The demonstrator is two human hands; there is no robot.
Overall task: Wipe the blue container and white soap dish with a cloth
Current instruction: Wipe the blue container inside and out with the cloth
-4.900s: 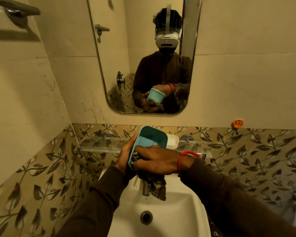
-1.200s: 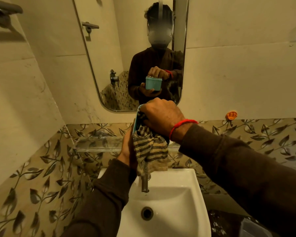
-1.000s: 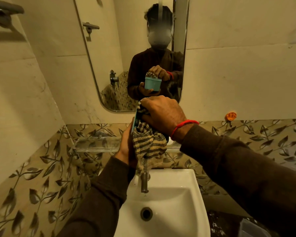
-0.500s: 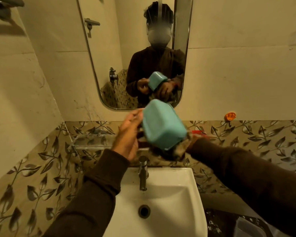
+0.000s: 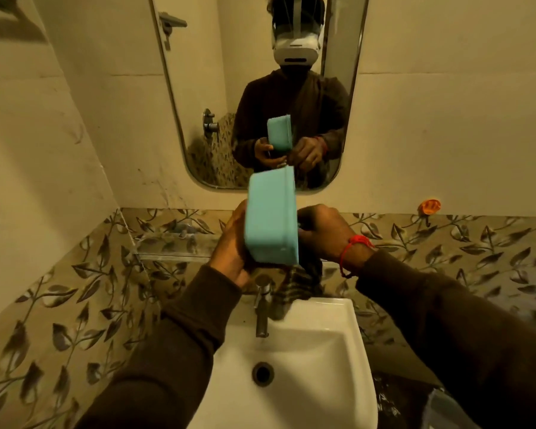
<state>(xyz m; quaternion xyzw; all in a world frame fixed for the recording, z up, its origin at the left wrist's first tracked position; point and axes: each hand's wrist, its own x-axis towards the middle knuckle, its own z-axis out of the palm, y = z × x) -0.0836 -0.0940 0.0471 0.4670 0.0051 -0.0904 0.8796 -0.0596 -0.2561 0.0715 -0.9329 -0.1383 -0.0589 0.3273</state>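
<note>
The left hand (image 5: 232,243) is holding the rectangular blue plastic container (image 5: 271,218) upright; the right hand (image 5: 322,233) is gripping the striped cloth (image 5: 300,280) behind it. Wiping the outside probably comes next.

Single camera riding on my head, looking forward and down, close over sink (image 5: 291,351); mirror (image 5: 260,88) ahead reflecting me back.

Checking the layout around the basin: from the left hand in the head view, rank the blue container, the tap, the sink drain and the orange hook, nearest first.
1. Blue container, held in the left hand.
2. Tap, just below.
3. Sink drain, lower in the basin.
4. Orange hook, far right on the wall.
</note>
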